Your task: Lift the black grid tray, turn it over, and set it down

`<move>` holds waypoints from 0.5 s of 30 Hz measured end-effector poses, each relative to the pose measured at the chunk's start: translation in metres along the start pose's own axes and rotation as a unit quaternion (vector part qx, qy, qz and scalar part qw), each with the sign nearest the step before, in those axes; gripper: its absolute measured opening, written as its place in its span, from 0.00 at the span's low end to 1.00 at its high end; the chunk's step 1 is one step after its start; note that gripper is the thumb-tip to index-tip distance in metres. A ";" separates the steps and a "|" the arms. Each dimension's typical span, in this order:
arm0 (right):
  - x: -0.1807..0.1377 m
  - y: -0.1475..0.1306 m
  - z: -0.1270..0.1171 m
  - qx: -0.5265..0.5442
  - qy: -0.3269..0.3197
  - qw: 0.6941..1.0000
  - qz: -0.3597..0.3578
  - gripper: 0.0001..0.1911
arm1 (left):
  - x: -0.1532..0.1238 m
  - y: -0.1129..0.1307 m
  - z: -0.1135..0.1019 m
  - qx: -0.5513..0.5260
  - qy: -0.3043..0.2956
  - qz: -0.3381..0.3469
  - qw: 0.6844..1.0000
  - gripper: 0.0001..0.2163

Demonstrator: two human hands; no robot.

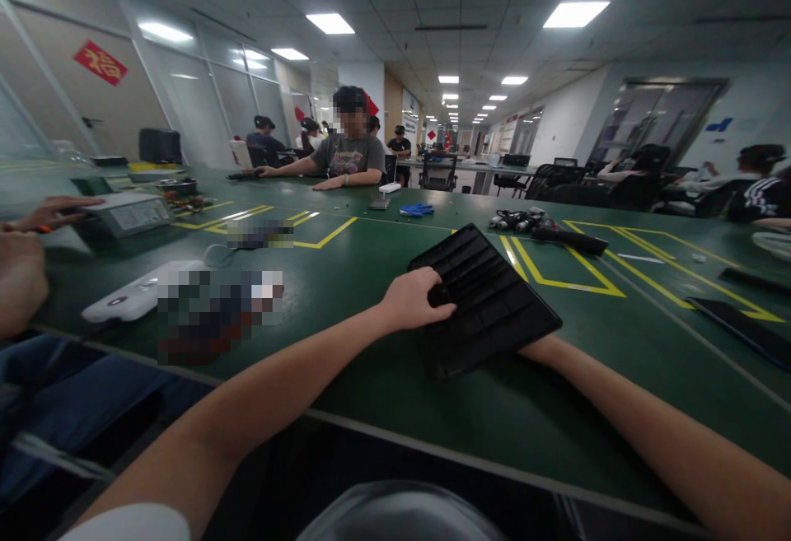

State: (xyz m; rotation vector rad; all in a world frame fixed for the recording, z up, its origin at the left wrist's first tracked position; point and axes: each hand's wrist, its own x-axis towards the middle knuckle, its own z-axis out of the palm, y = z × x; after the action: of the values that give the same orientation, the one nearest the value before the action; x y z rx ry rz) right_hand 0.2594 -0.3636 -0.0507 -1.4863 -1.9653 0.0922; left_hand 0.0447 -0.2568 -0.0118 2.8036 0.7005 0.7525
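Holding tray (494,294) tilted off table (371,384), left hand (413,299) clamped on its edge; right hand hidden beneath, grip untellable; tray looks empty

The green table (383,393) is marked off with yellow tape lines (574,282). A black ribbed tray (494,294) sits tilted near its front edge, and a white device (133,294) and a grey box (127,213) lie to the left. Farther back lie blue gloves (416,210) and a cluster of black tools (519,218), with a dark flat panel (741,327) at the right.
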 end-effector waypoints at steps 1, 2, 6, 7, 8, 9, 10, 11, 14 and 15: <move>0.002 0.006 -0.003 -0.023 -0.005 1.000 0.013 0.25 | 0.003 -0.007 -0.004 0.023 0.014 -0.024 0.999 0.16; 0.004 0.013 -0.008 -0.053 -0.006 0.998 0.043 0.27 | 0.005 -0.015 -0.008 0.046 0.026 -0.057 0.997 0.16; 0.004 0.041 -0.032 -0.185 0.008 0.961 0.205 0.36 | 0.013 -0.063 -0.026 0.135 0.058 -0.230 0.962 0.19; 0.002 0.047 -0.038 -0.211 0.005 0.952 0.222 0.37 | 0.013 -0.076 -0.030 0.151 0.056 -0.269 0.950 0.20; 0.001 0.052 -0.042 -0.232 0.000 0.945 0.231 0.37 | 0.013 -0.088 -0.033 0.163 0.048 -0.303 0.938 0.21; -0.001 0.056 -0.045 -0.248 -0.007 0.938 0.241 0.36 | 0.011 -0.099 -0.035 0.170 0.037 -0.334 0.926 0.22; -0.002 0.060 -0.047 -0.260 -0.014 0.932 0.252 0.36 | 0.010 -0.108 -0.037 0.174 0.025 -0.361 0.916 0.23; -0.003 0.063 -0.047 -0.269 -0.021 0.926 0.264 0.35 | 0.008 -0.116 -0.038 0.175 0.016 -0.383 0.907 0.23; -0.002 0.067 -0.046 -0.292 -0.039 0.906 0.304 0.34 | 0.004 -0.131 -0.037 0.178 0.022 -0.408 0.895 0.24; -0.002 0.066 -0.045 -0.299 -0.041 0.900 0.315 0.34 | 0.004 -0.132 -0.037 0.180 0.034 -0.404 0.896 0.24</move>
State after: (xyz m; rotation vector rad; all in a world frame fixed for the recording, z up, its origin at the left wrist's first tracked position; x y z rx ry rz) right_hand 0.3391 -0.3567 -0.0452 -2.5223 -1.5544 -0.1930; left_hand -0.0238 -0.1374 -0.0127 2.3630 2.0050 0.5793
